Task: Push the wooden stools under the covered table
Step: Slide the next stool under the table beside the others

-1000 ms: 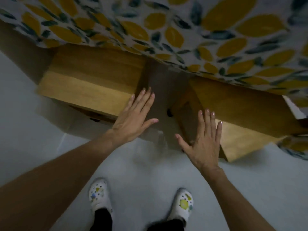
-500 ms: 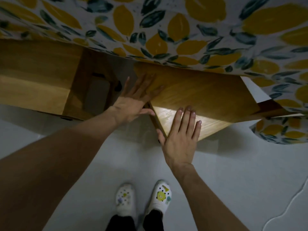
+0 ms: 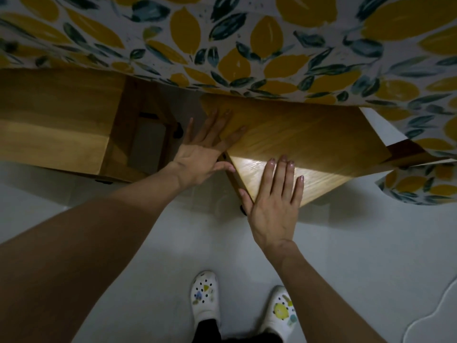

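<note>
Both hands are lying flat with fingers spread, gripping nothing: the left hand [image 3: 202, 154] and the right hand [image 3: 274, 204] are pressing on the right wooden stool [image 3: 309, 142], partly under the tablecloth [image 3: 247, 45]; the left stool [image 3: 57, 120] is standing beside it

One head-worn wide-angle view looks steeply down from standing height, close over the table's cloth [image 3: 247, 45] edge at the top, the floor [image 3: 358, 256] and the person's shoes [image 3: 205, 297] at the bottom.
</note>
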A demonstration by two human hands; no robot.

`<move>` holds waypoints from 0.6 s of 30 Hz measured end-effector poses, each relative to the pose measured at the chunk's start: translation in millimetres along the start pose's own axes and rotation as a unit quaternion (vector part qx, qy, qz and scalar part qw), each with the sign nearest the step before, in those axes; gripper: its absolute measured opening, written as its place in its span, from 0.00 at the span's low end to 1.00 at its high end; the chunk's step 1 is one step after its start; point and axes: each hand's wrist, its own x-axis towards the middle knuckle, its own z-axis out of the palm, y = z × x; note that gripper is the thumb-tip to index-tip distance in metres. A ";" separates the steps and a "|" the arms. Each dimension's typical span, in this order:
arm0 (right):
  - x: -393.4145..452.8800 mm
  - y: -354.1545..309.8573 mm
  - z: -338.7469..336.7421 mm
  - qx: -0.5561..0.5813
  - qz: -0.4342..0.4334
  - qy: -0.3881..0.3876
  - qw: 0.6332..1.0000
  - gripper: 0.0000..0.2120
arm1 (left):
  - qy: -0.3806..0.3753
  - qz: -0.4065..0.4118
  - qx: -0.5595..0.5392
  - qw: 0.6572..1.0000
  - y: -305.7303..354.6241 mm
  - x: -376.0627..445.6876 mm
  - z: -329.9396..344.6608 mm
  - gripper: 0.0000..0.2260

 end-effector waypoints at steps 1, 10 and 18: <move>-0.1 0.6 0.0 0.001 -0.005 -0.001 1.000 0.38 | -0.003 -0.002 0.000 1.000 0.4 -0.1 -1.1 0.38; -4.3 26.6 -1.7 0.011 -0.066 -0.025 0.997 0.39 | -0.013 -0.031 0.014 0.999 20.7 -7.7 0.0 0.37; -13.6 135.1 -12.4 -0.021 -0.221 -0.082 0.972 0.40 | 0.080 -0.064 0.029 0.994 104.4 -35.8 19.0 0.30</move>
